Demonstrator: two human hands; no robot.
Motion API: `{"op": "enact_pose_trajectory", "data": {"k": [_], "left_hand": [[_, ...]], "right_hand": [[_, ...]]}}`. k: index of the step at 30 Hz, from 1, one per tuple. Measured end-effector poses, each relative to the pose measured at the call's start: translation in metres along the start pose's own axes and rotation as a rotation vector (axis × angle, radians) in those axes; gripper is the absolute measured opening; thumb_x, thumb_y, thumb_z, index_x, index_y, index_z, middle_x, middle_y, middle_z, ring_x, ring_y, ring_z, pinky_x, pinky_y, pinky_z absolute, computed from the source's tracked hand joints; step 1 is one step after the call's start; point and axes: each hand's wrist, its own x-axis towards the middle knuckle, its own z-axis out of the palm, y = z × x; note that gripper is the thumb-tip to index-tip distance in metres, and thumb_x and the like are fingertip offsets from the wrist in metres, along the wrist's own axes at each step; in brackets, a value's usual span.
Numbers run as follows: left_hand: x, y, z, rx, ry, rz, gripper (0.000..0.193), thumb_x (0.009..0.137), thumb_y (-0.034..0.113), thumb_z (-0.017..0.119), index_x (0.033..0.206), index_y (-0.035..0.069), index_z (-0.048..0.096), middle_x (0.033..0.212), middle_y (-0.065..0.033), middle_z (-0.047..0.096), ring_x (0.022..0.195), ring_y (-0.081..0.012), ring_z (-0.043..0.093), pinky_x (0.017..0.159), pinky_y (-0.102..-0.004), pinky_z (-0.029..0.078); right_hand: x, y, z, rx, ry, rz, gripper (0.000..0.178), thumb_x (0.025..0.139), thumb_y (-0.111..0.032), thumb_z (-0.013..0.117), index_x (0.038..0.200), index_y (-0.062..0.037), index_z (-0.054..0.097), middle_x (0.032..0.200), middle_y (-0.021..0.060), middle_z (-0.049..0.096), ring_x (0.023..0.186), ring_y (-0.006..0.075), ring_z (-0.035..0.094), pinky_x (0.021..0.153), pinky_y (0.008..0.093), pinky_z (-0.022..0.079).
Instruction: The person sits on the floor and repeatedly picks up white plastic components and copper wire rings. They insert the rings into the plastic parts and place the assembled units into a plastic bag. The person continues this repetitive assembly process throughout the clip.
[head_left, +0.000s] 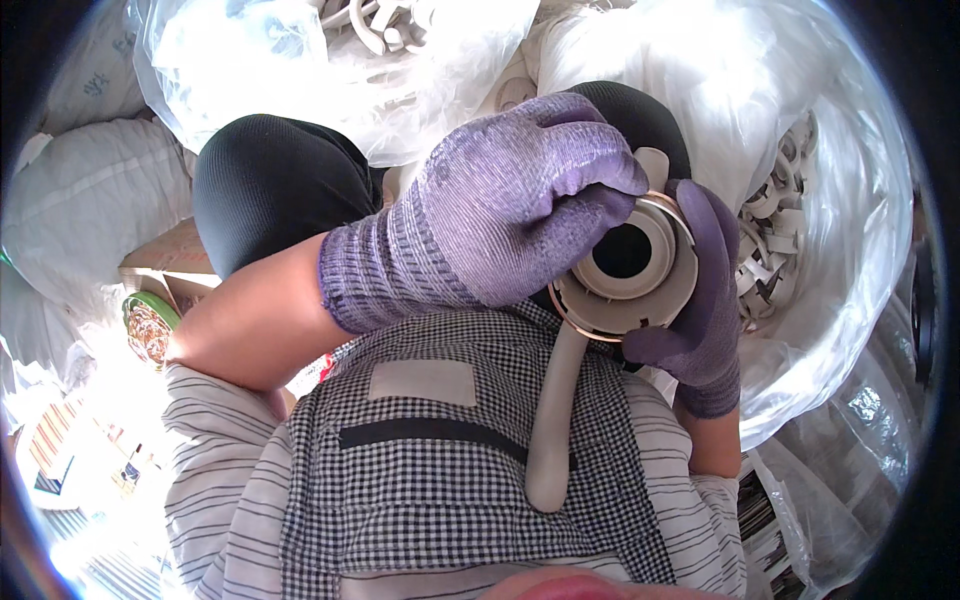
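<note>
Both my hands wear purple knit gloves and meet at a round beige plastic housing [683, 285] with a dark round opening in its middle. From the housing a long beige handle [556, 430] points down toward my apron, and a short tab [652, 164] sticks out at the far side. Along its rim runs a thin copper-coloured ring [572, 322]. My left hand [530, 200] is closed, thumb and fingertips pinching at the rim where the ring shows. With fingers wrapped round the right side, my right hand [700, 300] holds the housing.
A large clear plastic bag [870, 230] with several beige curved parts [775, 235] stands at the right. Another open bag [230, 70] with similar pieces [385, 25] lies ahead. On the left are a green-rimmed container [150, 330] of copper-coloured wire and a cardboard box [175, 255].
</note>
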Motion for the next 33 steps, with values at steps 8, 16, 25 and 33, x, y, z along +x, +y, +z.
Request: {"op": "enact_pose_trajectory", "data": {"k": [8,16,25,33], "left_hand": [[-0.002,-0.018,-0.009,-0.144,-0.106,0.081,0.033,0.098,0.016,0.062,0.126,-0.001,0.064,0.117,-0.0150,0.067,0.115,-0.0309,0.064,0.098,-0.0398,0.052],[-0.005,-0.010,-0.010,-0.026,-0.229,0.101,0.083,0.073,0.029,0.087,0.143,0.002,0.051,0.132,-0.0187,0.060,0.121,-0.0369,0.060,0.104,-0.0454,0.047],[-0.017,-0.010,0.009,0.325,-0.102,0.070,0.104,0.053,0.042,0.097,0.141,0.010,0.053,0.135,-0.0117,0.060,0.123,-0.0344,0.059,0.109,-0.0508,0.039],[-0.012,-0.006,0.024,0.429,-0.040,0.099,0.105,0.049,0.045,0.098,0.138,0.010,0.054,0.129,-0.0128,0.062,0.122,-0.0319,0.058,0.110,-0.0506,0.038]], "right_hand": [[-0.004,-0.014,0.012,0.025,0.008,0.090,0.105,0.071,-0.042,0.090,0.153,-0.0061,0.036,0.150,0.0179,0.045,0.142,0.0419,0.037,0.119,0.0560,0.027],[-0.020,-0.005,0.020,-0.080,0.003,0.219,0.112,0.068,-0.054,0.090,0.153,-0.0063,0.035,0.151,0.0184,0.044,0.142,0.0412,0.038,0.115,0.0553,0.031],[-0.006,0.017,0.020,-0.298,0.141,-0.085,0.111,0.060,-0.059,0.092,0.147,-0.0070,0.045,0.150,0.0208,0.045,0.135,0.0391,0.045,0.109,0.0513,0.036],[-0.003,0.026,0.012,-0.321,0.191,-0.190,0.109,0.059,-0.058,0.091,0.145,-0.0062,0.047,0.149,0.0215,0.046,0.135,0.0375,0.045,0.113,0.0502,0.031]]}}
